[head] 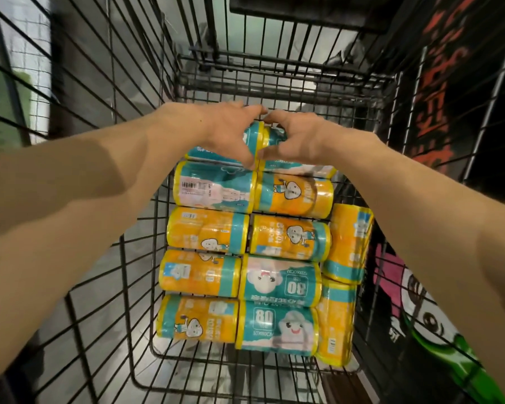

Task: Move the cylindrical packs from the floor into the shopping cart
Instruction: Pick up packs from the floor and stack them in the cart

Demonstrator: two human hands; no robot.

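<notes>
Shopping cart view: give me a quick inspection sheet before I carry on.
Surface: wire shopping cart, black mesh floor and walls.
Job's things: cylindrical packs lying in two columns, more standing along the right wall; the farthest pair of packs is being set down.
Clutter: nothing seen.
Hands: left hand and right hand each grip one of the farthest pair.
Cables: nothing seen.
Surroundings: printed bag outside the right wall.
</notes>
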